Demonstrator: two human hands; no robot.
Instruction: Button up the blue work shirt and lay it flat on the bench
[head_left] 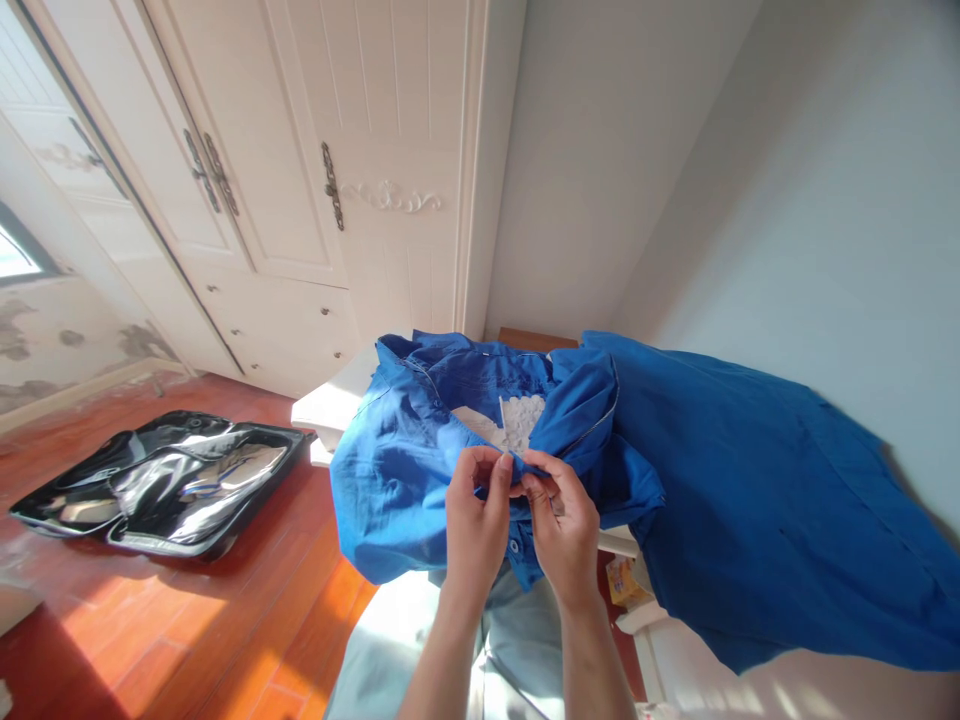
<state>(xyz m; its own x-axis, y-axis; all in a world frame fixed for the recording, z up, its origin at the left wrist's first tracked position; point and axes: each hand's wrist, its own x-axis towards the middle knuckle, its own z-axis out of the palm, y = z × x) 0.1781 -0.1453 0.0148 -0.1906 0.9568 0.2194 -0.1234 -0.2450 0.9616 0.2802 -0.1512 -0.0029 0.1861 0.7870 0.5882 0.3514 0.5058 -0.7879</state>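
- Blue shirt [390, 465] is bunched over white bench [339, 396].
- Its edge is pinched btwn fingertips of L hand [480, 505] & R hand [562, 510], both held narrow, tips close.
- Grip could be lost if thin cloth is let slip.
- Button [514, 546] could be snagged if folds are pulled unevenly.
- Shirt could be dragged askew, poss. by wt. of blue cloth at R [765, 500].

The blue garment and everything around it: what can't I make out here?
In the head view:
Exactly what is pinched: hidden by the left hand and right hand.
Whether the blue cloth at right belongs to the blue garment: folds hide it.
White furniture underneath: mostly covered by the garment.
Suitcase contents: too small, amid glare.
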